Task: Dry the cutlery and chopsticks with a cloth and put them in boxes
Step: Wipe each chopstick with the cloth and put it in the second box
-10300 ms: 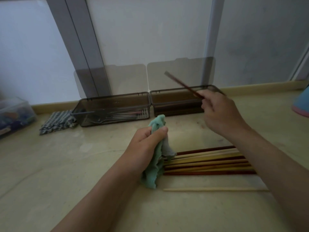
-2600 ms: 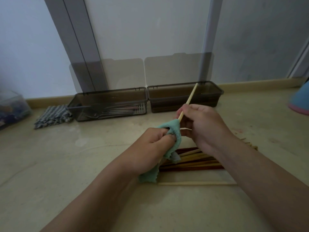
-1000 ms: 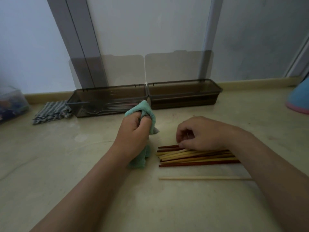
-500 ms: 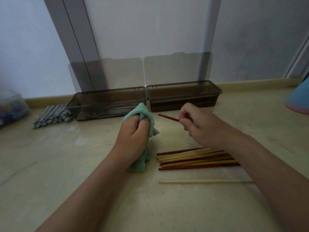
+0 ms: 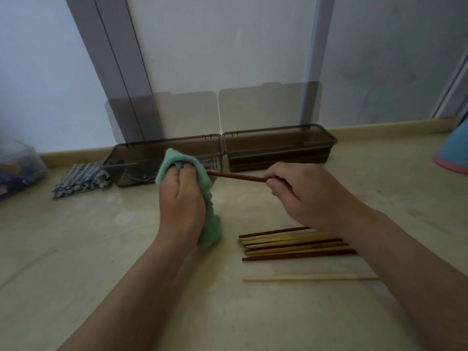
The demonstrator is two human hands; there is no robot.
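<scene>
My left hand grips a green cloth, bunched round the tip of a dark red chopstick. My right hand pinches the other end of that chopstick, which lies level between both hands. A pile of red and light wooden chopsticks lies on the counter under my right forearm, and a single pale chopstick lies apart in front of it. Two smoky open boxes stand at the back: the left box holds metal cutlery, the right box holds chopsticks.
A checked cloth lies left of the boxes. A clear container sits at the far left edge. A blue and pink object stands at the far right. Behind the boxes runs a wall with a window frame.
My right hand picked a dark red chopstick from the pile and lifted it. Its tip has now gone into the green cloth in my left hand, which rose slightly.
</scene>
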